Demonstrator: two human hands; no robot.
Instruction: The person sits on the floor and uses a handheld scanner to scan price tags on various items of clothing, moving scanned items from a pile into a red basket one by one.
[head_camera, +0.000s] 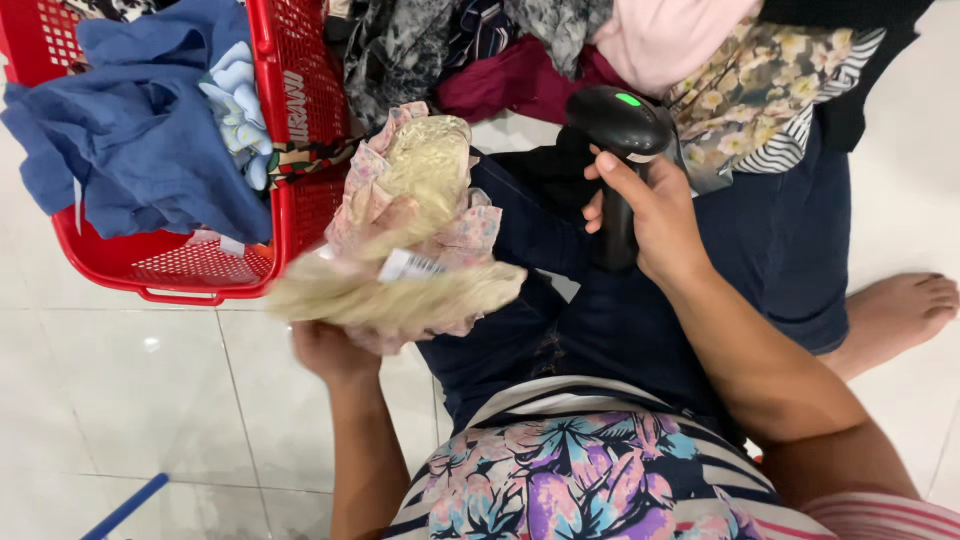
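Head view. Landmark: red plastic mesh laundry basket (290, 215), set on the white tiled floor (150, 400) at upper left of the view.

Item, left hand (330, 350): seen just right of and below the basket's near corner, raised palm-up. Its grip was closed around the underside of a cream lace and pink floral fabric garment (420, 220); the fingers were hidden under the cloth. The garment was bunched and partly blurred, its left edge overlapping the basket's right wall. A small white paper tag (408, 265) lay on top of the garment, facing up.

Item, right hand (650, 215): well to the right of the basket, over the person's dark blue denim lap (620, 320). Its grip was wrapped tight around the handle of a black plastic handheld barcode scanner (620, 130) with a green light on its head; the head leaned toward the garment, near it but apart from it.

Item, basket contents: a crumpled blue cotton garment (140, 140) hung over the far rim, with a pale blue patterned cloth (235, 110) beside it.

Item, mixed heap of patterned, maroon and pink clothes (560, 50): lay right of the basket, beyond the scanner.

Item, bare foot (895, 310): rested on the floor far right of the basket.
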